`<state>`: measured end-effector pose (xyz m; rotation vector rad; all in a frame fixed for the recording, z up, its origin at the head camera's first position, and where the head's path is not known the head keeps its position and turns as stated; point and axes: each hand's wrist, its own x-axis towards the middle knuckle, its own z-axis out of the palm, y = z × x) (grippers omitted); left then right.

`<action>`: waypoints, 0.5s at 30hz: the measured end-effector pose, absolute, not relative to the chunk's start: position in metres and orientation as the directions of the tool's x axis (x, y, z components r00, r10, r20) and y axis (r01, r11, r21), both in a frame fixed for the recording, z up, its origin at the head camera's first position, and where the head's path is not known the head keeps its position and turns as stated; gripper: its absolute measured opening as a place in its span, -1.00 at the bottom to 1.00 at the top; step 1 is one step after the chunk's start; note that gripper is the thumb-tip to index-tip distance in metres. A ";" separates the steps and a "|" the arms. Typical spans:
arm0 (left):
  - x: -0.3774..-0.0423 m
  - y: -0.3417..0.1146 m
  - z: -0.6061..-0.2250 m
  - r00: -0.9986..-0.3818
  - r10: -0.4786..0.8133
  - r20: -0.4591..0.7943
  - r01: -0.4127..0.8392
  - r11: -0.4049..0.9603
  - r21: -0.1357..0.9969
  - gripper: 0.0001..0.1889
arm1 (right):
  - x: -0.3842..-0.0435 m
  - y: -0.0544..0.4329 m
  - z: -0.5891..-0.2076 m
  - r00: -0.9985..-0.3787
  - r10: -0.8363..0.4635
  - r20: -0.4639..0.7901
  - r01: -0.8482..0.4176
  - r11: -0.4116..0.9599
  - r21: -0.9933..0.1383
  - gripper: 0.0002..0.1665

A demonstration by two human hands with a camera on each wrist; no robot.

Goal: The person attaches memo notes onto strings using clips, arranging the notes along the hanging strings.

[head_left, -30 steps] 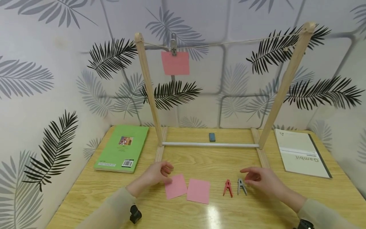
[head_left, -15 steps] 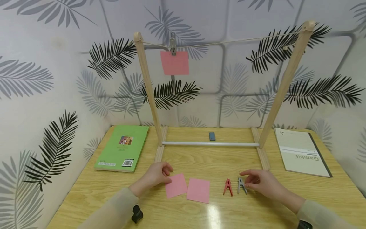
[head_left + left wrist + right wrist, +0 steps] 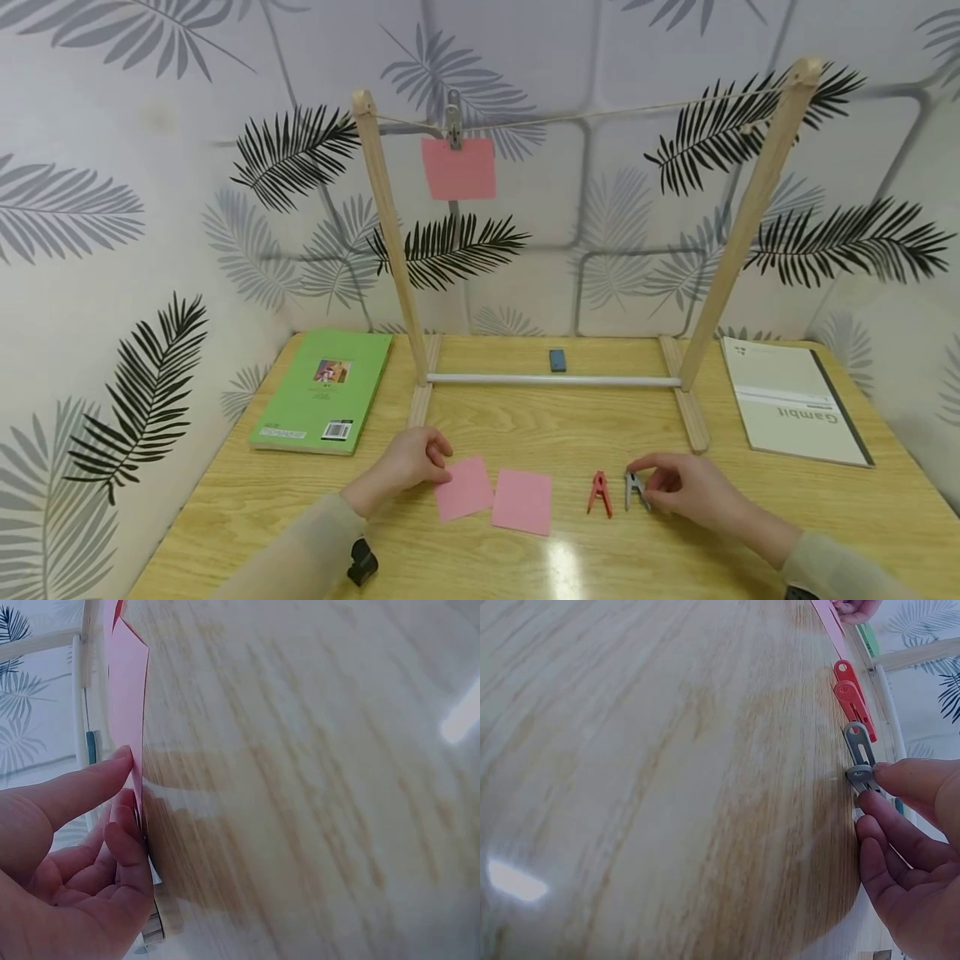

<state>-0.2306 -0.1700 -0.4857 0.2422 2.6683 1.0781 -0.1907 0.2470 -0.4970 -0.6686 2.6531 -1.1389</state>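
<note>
Two square pink paper notes lie side by side on the table. My left hand (image 3: 411,460) pinches the corner of the left note (image 3: 467,492) between thumb and fingers; the left wrist view shows the thumb on the note (image 3: 129,690). The other note (image 3: 522,502) lies just right of it. My right hand (image 3: 693,490) has thumb and index finger around the grey clothespin (image 3: 635,490), pinching it where it lies. In the right wrist view the fingertips sit at one end of the grey clothespin (image 3: 859,746). A red clothespin (image 3: 599,493) rests beside it, untouched.
Behind the hands stands a wooden frame (image 3: 750,221) with a string (image 3: 600,112) across its top. A metal clip (image 3: 453,125) holds a pink note (image 3: 459,171) there. A white bar (image 3: 555,380), blue block (image 3: 557,360), green book (image 3: 322,392) and white notebook (image 3: 795,404) surround the work area.
My right hand has shifted slightly left and down, and its thumb and index finger have closed around the grey clothespin. My left fingers have come onto the note's corner.
</note>
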 end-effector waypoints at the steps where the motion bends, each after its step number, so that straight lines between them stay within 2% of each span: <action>1: -0.230 -0.170 -0.485 -0.954 0.249 -0.168 0.063 0.712 0.700 -0.71 | -0.190 0.247 -0.497 -0.880 -0.474 0.011 -0.331 0.598 -0.730 -0.60; 8: -0.231 -0.170 -0.485 -0.948 0.272 -0.166 0.085 0.718 0.691 -0.83 | -0.192 0.248 -0.497 -0.871 -0.492 0.001 -0.333 0.587 -0.738 -0.73; 15: -0.231 -0.168 -0.486 -0.953 0.251 -0.171 0.073 0.736 0.673 -0.86 | -0.191 0.247 -0.500 -0.871 -0.490 0.022 -0.352 0.593 -0.725 -0.77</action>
